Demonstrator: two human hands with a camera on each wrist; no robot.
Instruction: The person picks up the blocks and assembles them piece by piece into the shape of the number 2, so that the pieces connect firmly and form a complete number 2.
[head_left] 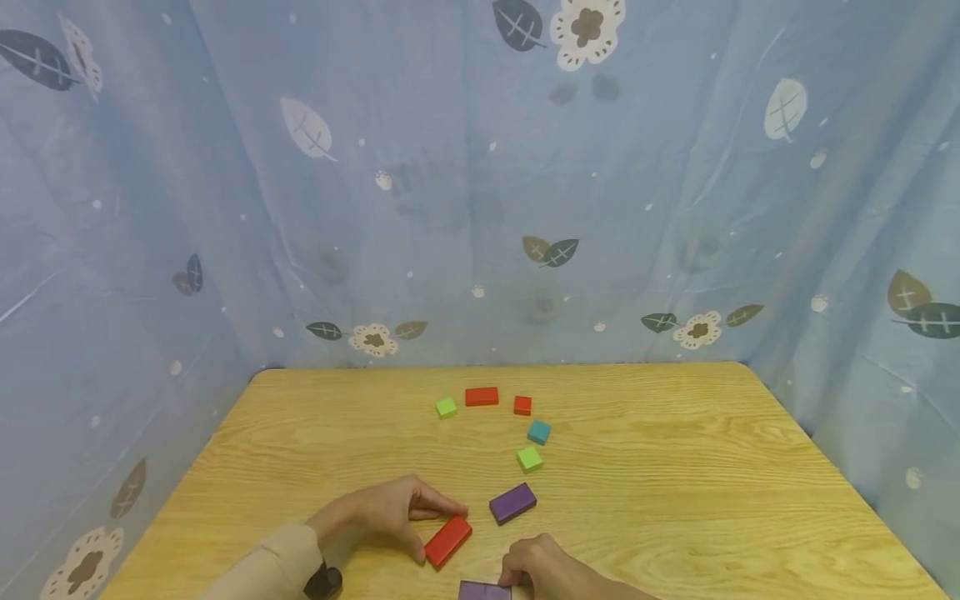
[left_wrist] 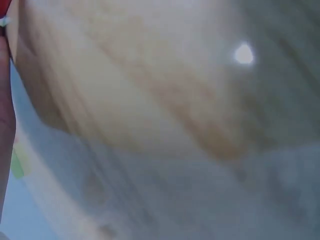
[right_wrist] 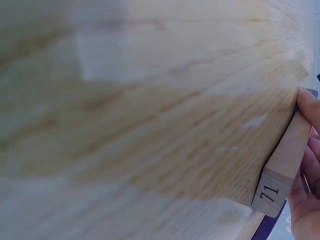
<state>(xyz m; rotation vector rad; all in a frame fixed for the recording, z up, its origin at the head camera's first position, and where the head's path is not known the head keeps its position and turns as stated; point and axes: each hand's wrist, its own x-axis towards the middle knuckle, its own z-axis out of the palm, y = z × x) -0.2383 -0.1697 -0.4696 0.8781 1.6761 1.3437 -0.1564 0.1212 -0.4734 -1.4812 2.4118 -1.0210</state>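
Note:
My left hand (head_left: 390, 510) spans a red rectangular block (head_left: 447, 542) at the front of the table, thumb at its near end and fingertips at its far end. Only a corner of red (left_wrist: 4, 7) and part of a finger show in the left wrist view. At the bottom edge of the head view, my right hand (head_left: 551, 568) pinches the right end of a purple block (head_left: 483, 591), which the frame partly cuts off. Seen from the right wrist, bare wood with the number 71 (right_wrist: 270, 194) shows on the held block. Another purple block (head_left: 513, 503) lies between and beyond the hands.
Beyond the hands, a green cube (head_left: 529, 459) and a blue cube (head_left: 538, 432) lie on the wooden table (head_left: 675, 467). Farther back are a small red block (head_left: 522, 405), a long red block (head_left: 482, 397) and another green cube (head_left: 446, 407). A patterned blue curtain (head_left: 450, 208) surrounds the table.

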